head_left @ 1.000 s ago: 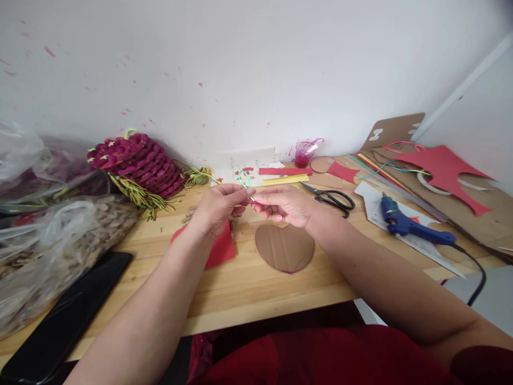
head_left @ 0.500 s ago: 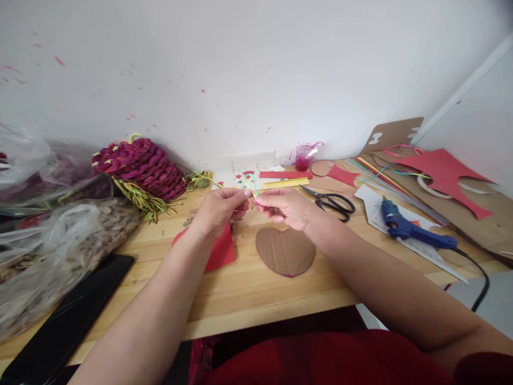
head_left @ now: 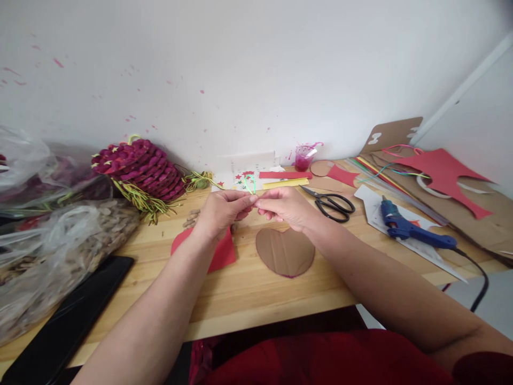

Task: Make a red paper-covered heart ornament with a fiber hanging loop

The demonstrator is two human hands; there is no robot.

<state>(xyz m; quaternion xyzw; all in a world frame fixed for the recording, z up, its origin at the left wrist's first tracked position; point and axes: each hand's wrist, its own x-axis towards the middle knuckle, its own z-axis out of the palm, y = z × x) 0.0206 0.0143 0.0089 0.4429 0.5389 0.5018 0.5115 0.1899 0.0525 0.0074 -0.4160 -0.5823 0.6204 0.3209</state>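
Note:
A thin bright green cord (head_left: 250,183) forms a small loop standing up above my fingertips. My left hand (head_left: 226,211) pinches one part of it between thumb and forefinger. My right hand (head_left: 281,207) pinches it from the other side, and the two thumbs nearly touch. The fingers hide the cord's lower ends. Below my right hand a brown cardboard heart (head_left: 285,252) with a dark pink edge lies flat on the wooden table (head_left: 240,305). Partly under my left hand and forearm is a piece of red paper (head_left: 222,251).
Black-handled scissors (head_left: 333,206) and a blue glue gun (head_left: 417,231) lie to the right, near red paper offcuts (head_left: 441,171). A cup of pink paint (head_left: 303,158) stands by the wall. At left are pink hearts with tassels (head_left: 140,171), a plastic bag (head_left: 84,235) and a black phone (head_left: 76,310).
My hands have drawn closer together, thumbs almost meeting. The green cord, with its strand upright before, now shows as a closed loop above the fingers.

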